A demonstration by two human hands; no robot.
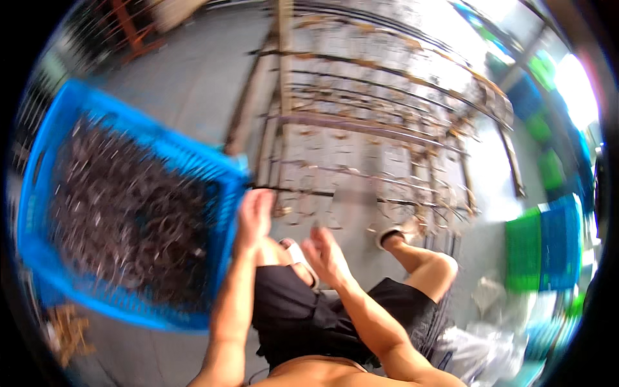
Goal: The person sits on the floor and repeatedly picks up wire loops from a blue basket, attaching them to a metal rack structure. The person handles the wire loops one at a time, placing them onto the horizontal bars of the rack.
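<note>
Left hand: your left hand is raised beside the right wall of the blue crate, fingers mostly extended and loosely open, nothing seen in its grasp; cannot tell whether it touches the rim.
Right hand: your right hand is in front of you, above your lap, palm side toward the left hand, fingers part-spread, nothing seen in its grasp; outline blurred.
Crate load: dark, curved, shiny pieces fill the crate at your left in a tangled heap; exact form blurred.
Rack: a barred rack is on the far side, thin pieces hanging along its bars.
Posture: your knees are apart, black shorts, shoes near the rack.
Right side: a green crate adjoins a second blue crate; nearer, clear plastic lies bunched.
</note>
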